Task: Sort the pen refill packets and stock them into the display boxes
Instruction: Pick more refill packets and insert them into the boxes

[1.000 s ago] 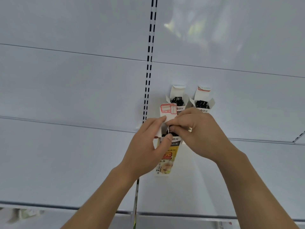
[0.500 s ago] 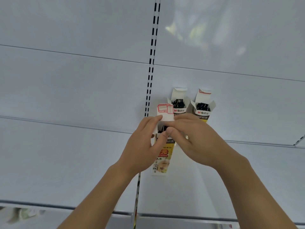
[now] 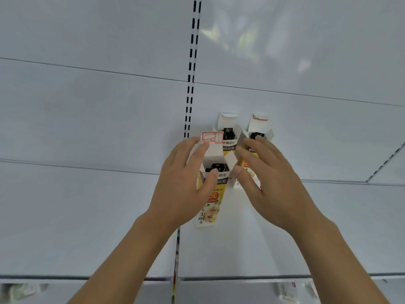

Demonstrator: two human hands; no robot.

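Left hand [image 3: 184, 185] reaches up, fingers curled round the front box [image 3: 211, 194], thumb on its open top edge. Right hand [image 3: 269, 183] is beside it w/ fingers spread and relaxed, holding nothing. Box is yellow/white, top flap up, dark refills inside. Two more open boxes [image 3: 229, 132] stand behind the grip.
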